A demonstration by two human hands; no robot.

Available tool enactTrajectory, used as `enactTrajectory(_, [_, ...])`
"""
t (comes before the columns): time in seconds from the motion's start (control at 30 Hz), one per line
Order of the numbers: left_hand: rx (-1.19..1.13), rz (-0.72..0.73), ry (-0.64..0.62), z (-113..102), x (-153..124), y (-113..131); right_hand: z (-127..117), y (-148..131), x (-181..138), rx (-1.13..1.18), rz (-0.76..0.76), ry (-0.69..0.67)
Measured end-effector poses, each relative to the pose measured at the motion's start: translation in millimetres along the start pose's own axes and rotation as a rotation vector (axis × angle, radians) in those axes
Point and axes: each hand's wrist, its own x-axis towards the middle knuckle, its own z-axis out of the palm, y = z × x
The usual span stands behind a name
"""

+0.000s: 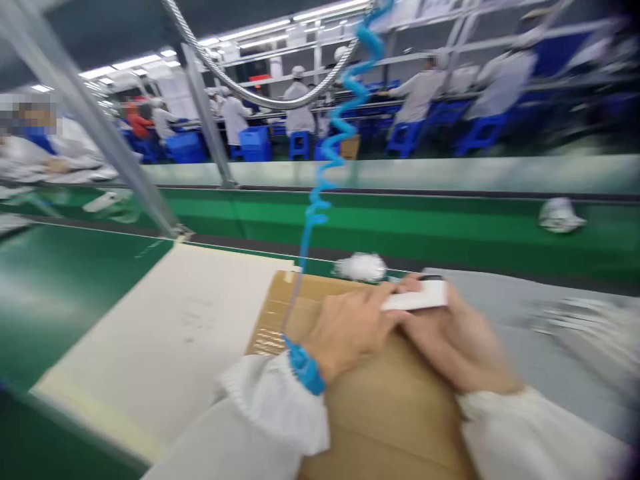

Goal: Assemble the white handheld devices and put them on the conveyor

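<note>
My left hand point(350, 330) lies on a brown cardboard box point(385, 413), its fingers reaching the end of a small white rectangular piece point(415, 295). The contact there is blurred. My right hand point(460, 340) is shut around that piece, with a dark edge point(431, 277) showing behind it. A blue anti-static wrist strap point(305, 365) circles my left wrist, and its coiled blue cord point(330, 147) rises out of view. A white fluffy wad point(361, 267) sits just beyond the box. White sleeves cover both forearms.
A cream sheet point(165, 340) lies on the green bench mat point(65, 287) to my left, and a grey cloth point(550, 320) lies to my right. Beyond runs a green conveyor belt point(350, 217). A co-worker point(55, 140) sits at left; others stand farther back by blue stools point(405, 137).
</note>
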Motion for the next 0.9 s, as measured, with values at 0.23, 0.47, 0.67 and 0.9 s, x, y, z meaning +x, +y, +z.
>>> enactTrajectory(0.23, [-0.097, 0.102, 0.090, 16.0, -1.1, -5.0, -5.2, -23.9, -6.3, 0.325, 0.160, -0.028])
enactTrajectory(0.47, [-0.636, -0.433, -0.135, 5.6, 6.7, -1.6, -0.8, -15.2, -5.2, 0.127, 0.122, 0.022])
enactTrajectory(0.67, [-0.798, -0.595, 0.213, -18.2, 34.2, -50.5, -6.5, -10.3, -3.7, -0.026, 0.131, 0.000])
enactTrajectory(0.9, [-0.101, -0.759, 0.143, -63.5, 101.0, -144.4, -13.8, -2.3, 0.8, 0.035, 0.106, -0.046])
